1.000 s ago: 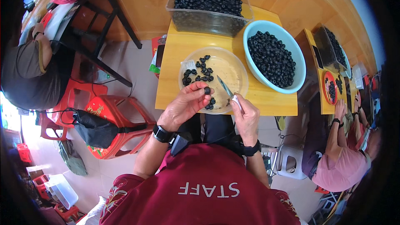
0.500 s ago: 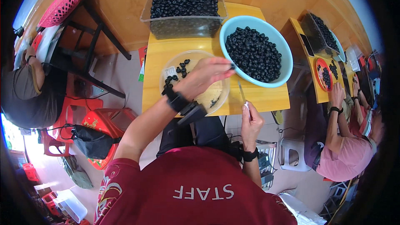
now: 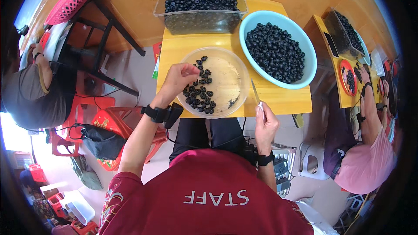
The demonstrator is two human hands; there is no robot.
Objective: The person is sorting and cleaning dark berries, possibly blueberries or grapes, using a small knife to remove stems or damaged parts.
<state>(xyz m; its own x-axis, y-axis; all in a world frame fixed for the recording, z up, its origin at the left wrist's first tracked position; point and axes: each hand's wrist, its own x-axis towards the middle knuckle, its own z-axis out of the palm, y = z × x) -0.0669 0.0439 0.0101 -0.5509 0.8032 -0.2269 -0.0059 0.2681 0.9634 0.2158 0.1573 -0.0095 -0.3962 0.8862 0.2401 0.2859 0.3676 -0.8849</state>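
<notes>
My left hand is over a shallow round clear tub, its thumb and fingers pinched together; what is between them, if anything, is hidden. Small black ring-shaped pieces lie loose in the tub under and beside those fingers, with dark crumbs at the tub's lower right. In my right hand is a small knife, gripped by its white handle, blade pointing up and away. A light blue basin full of the same black pieces stands to the right of the tub.
At the far side of the yellow table sits a clear rectangular bin heaped with black pieces. Another person in pink works at a table on the right. Red stools and a black stand are on the left.
My left hand has moved from the basin's rim back left over the tub. My right hand stays by the table's near edge with the knife. The whole view has shifted slightly.
</notes>
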